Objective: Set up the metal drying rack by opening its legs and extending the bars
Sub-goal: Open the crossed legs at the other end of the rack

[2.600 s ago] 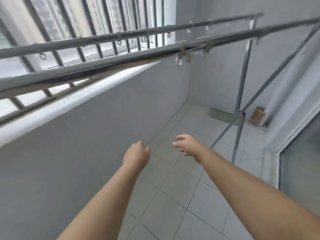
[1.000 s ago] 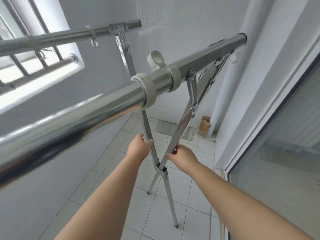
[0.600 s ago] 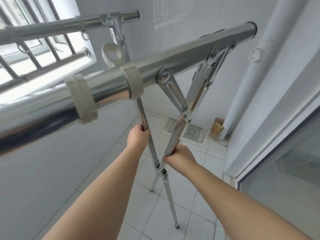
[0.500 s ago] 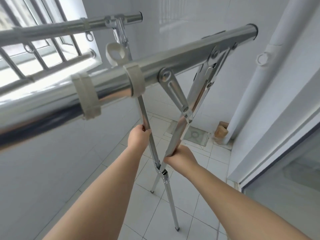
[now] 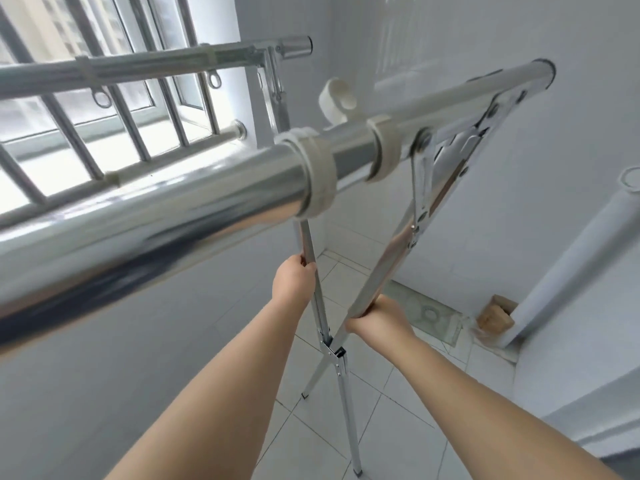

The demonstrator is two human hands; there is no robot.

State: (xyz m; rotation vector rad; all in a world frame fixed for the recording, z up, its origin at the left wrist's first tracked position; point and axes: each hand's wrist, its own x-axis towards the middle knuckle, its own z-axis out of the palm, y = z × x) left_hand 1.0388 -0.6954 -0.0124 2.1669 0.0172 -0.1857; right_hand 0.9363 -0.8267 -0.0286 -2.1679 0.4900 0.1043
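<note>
While the near bar (image 5: 173,216) looms overhead, the left hand (image 5: 293,280) and right hand (image 5: 379,315) each grip, fingers clamped, a crossed leg (image 5: 377,271) (above the hinge (image 5: 334,351)).

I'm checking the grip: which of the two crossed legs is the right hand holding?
The right hand holds the leg slanting up-right to the near bar; the left hand grips the other.
</note>
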